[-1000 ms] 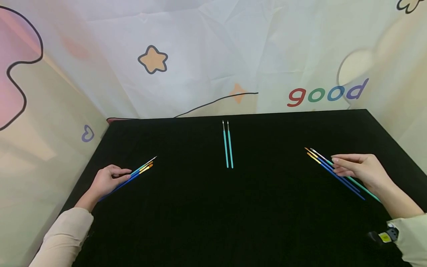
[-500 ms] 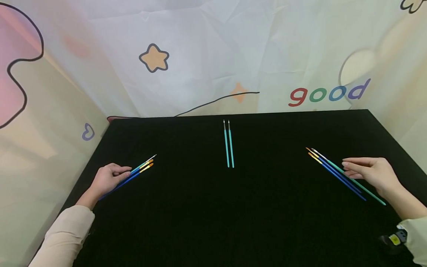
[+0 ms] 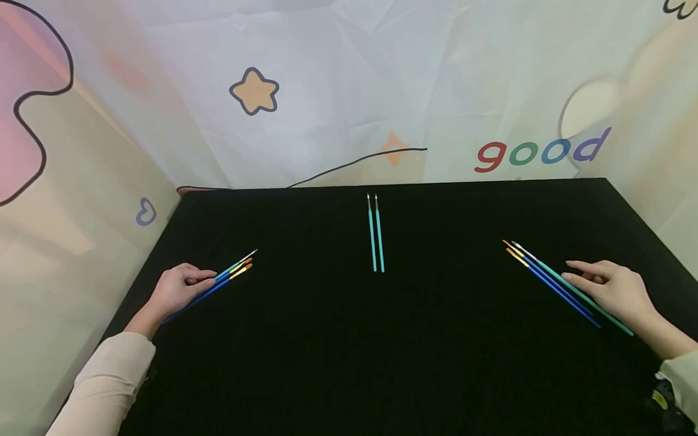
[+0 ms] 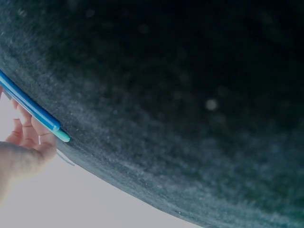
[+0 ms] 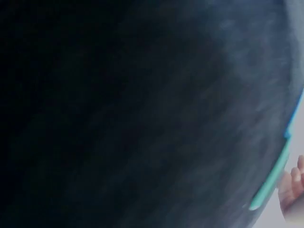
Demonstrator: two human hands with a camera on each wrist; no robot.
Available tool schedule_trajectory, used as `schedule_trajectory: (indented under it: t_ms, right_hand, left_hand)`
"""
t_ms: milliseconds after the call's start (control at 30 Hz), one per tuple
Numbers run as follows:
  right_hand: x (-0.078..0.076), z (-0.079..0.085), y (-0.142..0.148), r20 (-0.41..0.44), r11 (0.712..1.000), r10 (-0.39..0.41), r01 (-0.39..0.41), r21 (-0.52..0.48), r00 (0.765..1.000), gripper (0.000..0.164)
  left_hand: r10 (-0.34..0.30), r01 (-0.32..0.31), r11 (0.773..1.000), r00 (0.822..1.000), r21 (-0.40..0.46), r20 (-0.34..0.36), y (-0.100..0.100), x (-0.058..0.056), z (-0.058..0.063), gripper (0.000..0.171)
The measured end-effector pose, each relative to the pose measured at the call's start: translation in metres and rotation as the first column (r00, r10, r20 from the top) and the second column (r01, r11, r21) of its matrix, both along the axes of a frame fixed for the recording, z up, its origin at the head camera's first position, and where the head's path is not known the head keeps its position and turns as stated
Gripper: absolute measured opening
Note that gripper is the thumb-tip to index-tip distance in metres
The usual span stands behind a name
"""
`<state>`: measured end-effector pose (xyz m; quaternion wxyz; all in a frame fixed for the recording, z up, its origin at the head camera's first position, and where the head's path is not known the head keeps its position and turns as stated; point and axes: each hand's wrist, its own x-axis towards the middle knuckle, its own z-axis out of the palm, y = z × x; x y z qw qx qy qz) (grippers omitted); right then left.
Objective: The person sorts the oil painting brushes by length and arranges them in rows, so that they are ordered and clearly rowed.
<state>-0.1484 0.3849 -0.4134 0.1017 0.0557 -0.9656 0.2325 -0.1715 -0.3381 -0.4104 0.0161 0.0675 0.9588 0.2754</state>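
On the left, my left hand (image 3: pixel 182 286) pinches a turquoise paintbrush (image 3: pixel 226 272) between thumb and fingers. Two blue paintbrushes (image 3: pixel 219 286) with gold ferrules lie alongside it, partly hidden by the hand. Their blue handle (image 4: pixel 31 102) and the green end (image 4: pixel 62 136) show at the edge of the left wrist view. My right hand (image 3: pixel 613 289) hovers at the right with thumb and forefinger parted, holding nothing. Beside its fingertips lie a green paintbrush (image 3: pixel 561 279) and two blue paintbrushes (image 3: pixel 545 283), side by side on a slant.
Two light-blue paintbrushes (image 3: pixel 376 242) lie parallel at the back middle of the black tabletop (image 3: pixel 349 351). A printed cloth (image 3: pixel 338 91) with a star and the word "good" hangs behind and around the table.
My right hand has drawn back to the right from the green paintbrush, and its thumb and forefinger have parted. My left hand has stayed at its brushes. The head view has shifted slightly.
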Motion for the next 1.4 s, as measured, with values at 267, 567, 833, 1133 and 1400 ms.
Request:
schedule_trajectory:
  t_ms: [267, 567, 833, 1133, 1400]
  right_hand:
    - [0.0, -0.022, 0.012, -0.202, 0.978, 0.134, -0.097, 0.182, 0.97, 0.036]
    - [-0.003, -0.031, 0.014, -0.172, 0.985, 0.144, -0.123, 0.123, 0.975, 0.031]
    - [0.002, -0.034, 0.014, -0.125, 0.993, 0.098, -0.09, 0.07, 0.987, 0.034]
    - [0.005, -0.037, 0.014, -0.189, 0.995, 0.09, -0.08, 0.057, 0.978, 0.026]
    - [0.003, -0.038, 0.012, -0.17, 0.995, 0.086, -0.076, 0.067, 0.982, 0.031]
  left_hand:
    - [0.015, -0.016, 1.0, 1.0, 0.017, 0.016, 0.0, 0.0, 0.002, 0.028]
    - [0.025, -0.025, 0.999, 0.999, 0.024, 0.025, -0.002, 0.003, 0.002, 0.029]
    - [0.019, -0.02, 0.999, 0.999, 0.027, 0.026, -0.002, 0.003, 0.003, 0.029]
    - [0.035, -0.036, 0.999, 0.999, 0.029, 0.029, 0.0, -0.001, 0.0, 0.032]
    - [0.059, -0.06, 0.997, 0.997, 0.037, 0.041, 0.001, -0.001, 0.0, 0.024]
